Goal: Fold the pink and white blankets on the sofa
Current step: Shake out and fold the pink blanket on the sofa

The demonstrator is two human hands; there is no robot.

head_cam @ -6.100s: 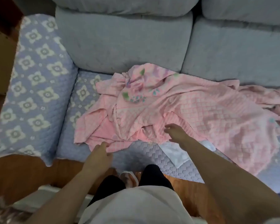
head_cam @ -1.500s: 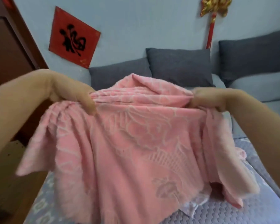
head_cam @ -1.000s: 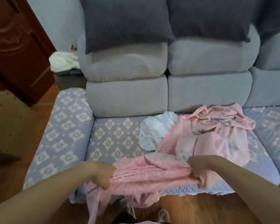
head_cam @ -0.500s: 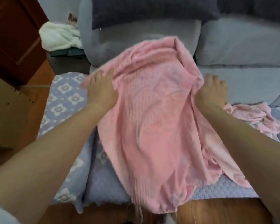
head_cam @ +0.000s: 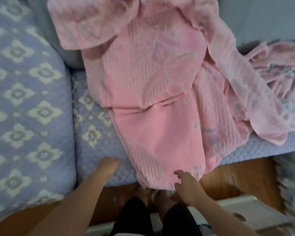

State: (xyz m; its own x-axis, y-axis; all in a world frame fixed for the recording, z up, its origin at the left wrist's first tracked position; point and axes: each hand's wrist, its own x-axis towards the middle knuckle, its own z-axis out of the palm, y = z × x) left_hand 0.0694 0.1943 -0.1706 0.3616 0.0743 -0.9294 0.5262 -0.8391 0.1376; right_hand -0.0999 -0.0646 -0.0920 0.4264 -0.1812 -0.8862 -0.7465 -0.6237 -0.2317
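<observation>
The pink blanket [head_cam: 153,103] was spread over the patterned sofa cover [head_cam: 32,92]; at 6 o'clock, wooden floor [head_cam: 242,178] was seen. Both the left hand [head_cam: 107,169] and right hand [head_cam: 186,184] were kept loose and held nothing.

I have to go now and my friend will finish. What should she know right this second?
Left hand: open, fingers flat on the sofa cover beside the blanket, holding nothing.
Right hand: open, fingers spread at the near hem, not gripping.
Pink blanket: lying lengthwise on the seat, top bunched against the backrest, near end hanging over the front edge.
Second pink printed blanket: crumpled at right.
Done: nothing folded. Left: smooth and fold both; no white blanket in view.
</observation>
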